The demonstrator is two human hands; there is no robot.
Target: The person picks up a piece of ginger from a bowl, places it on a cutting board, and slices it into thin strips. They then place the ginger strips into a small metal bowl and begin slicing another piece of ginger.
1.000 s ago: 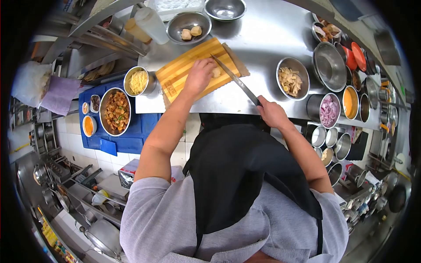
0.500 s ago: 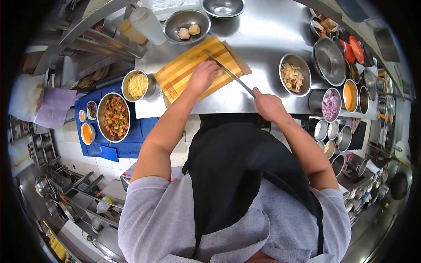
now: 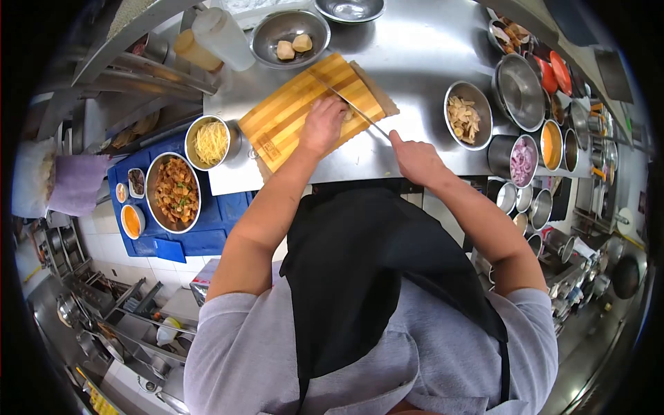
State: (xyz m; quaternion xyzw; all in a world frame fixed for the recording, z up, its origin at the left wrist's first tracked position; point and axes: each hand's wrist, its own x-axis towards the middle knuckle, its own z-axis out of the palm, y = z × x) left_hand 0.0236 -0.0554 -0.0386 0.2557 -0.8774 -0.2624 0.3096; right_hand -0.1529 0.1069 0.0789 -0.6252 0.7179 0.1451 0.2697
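Observation:
On the striped wooden cutting board [image 3: 280,117], my left hand [image 3: 322,126] has its fingers curled over a pale piece of food [image 3: 348,116], mostly hidden beneath them. My right hand [image 3: 413,159] is closed round the handle of a long knife [image 3: 364,117]. Its blade lies across the board, right beside the left fingertips, with the tip pointing to the far left. Behind the board, a metal bowl [image 3: 264,50] holds two pale peeled chunks [image 3: 302,43]. Pale slices [image 3: 463,119] fill part of another metal bowl [image 3: 487,135] to the right.
Yellow shreds [image 3: 211,143] sit in a pot at the left edge of the steel counter [image 3: 415,62]. Beyond it, a bowl of browned chunks [image 3: 176,192] stands on a blue surface [image 3: 218,228]. Sliced purple onion [image 3: 523,162] and several containers crowd the right. Squeeze bottles [image 3: 223,40] stand back left.
The knife and my right hand have moved slightly forward and left along the blade's line. My left hand stays on the pale piece. The whole view has shifted a little.

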